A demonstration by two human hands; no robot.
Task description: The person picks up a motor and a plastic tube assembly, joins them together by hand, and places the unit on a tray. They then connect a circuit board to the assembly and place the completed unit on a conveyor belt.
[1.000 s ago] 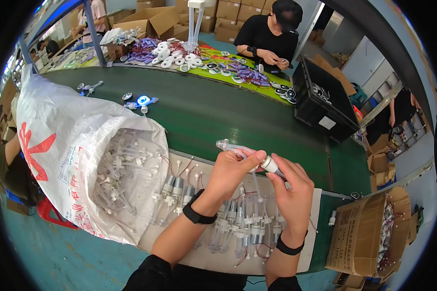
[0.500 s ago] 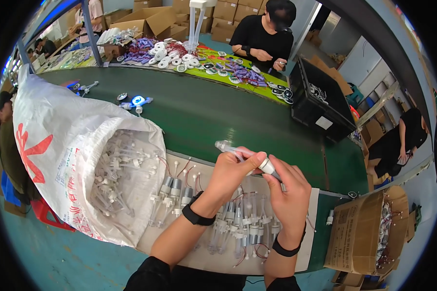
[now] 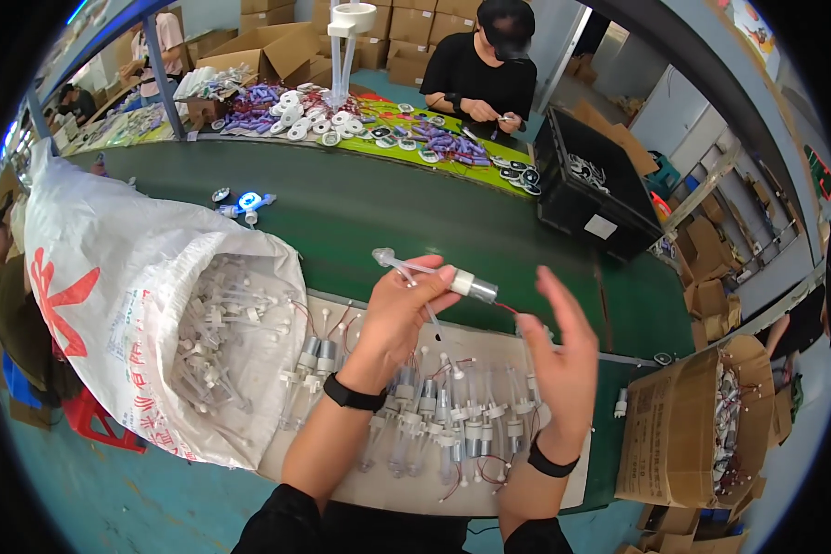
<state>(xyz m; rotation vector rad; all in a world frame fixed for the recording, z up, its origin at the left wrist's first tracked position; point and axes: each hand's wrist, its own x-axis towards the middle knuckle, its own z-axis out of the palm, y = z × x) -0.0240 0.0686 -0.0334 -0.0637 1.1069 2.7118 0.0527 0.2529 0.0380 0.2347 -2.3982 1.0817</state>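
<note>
My left hand (image 3: 403, 312) pinches a clear plastic branched tube that carries a silver cylindrical motor (image 3: 482, 290) with a white collar. The motor points right, and a thin red wire trails from its end toward my right thumb. Just to the right, my right hand (image 3: 565, 355) is raised with fingers stretched and thumb apart; whether the thumb touches the wire I cannot tell. Below both hands, several similar motor-and-tube pieces (image 3: 471, 429) lie in rows on a beige board (image 3: 563, 494). More clear tube pieces (image 3: 217, 342) fill the mouth of a white woven sack (image 3: 138, 249) on the left.
A green conveyor belt (image 3: 379, 208) runs behind the board, bearing a part lit blue (image 3: 250, 201). Beyond it a co-worker (image 3: 480, 78) handles small parts beside a black crate (image 3: 600, 194). A cardboard box (image 3: 665, 434) of wired motors stands at the right.
My right hand has come off the motor and opened, moving slightly right. My left hand has shifted left with the piece, leaving the motor and its red wire exposed.
</note>
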